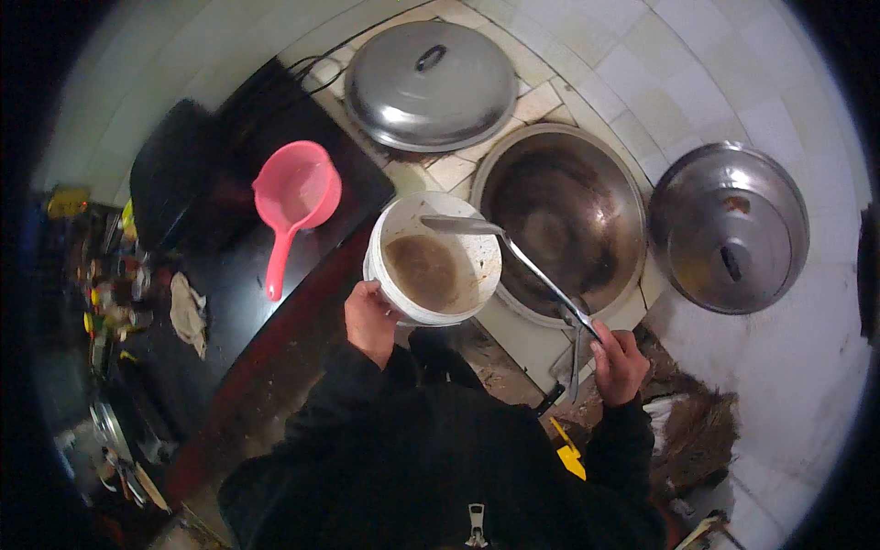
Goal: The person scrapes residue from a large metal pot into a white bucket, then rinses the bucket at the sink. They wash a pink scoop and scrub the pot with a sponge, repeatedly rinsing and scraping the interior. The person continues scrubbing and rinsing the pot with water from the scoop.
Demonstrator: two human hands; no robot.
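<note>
A white plastic bucket (474, 297) with murky brown liquid (423, 269) in it is gripped at its left rim by my left hand (370, 322). My right hand (621, 364) is closed around the handle of a metal ladle (540, 265); the ladle's head lies over the bucket's opening. Behind and to the right of the bucket sits a large metal wok (560, 220), dark-stained inside, set into the tiled stove. A pink plastic dipper (299, 185) rests on the black counter to the left.
A domed metal lid (430, 86) lies at the back of the tiled stove (536, 103). Another metal lid (729, 227) leans by the wall on the right. On the black counter (227, 295) are a crumpled cloth (188, 313) and cluttered jars. A metal spatula (569, 364) is near the stove's front edge.
</note>
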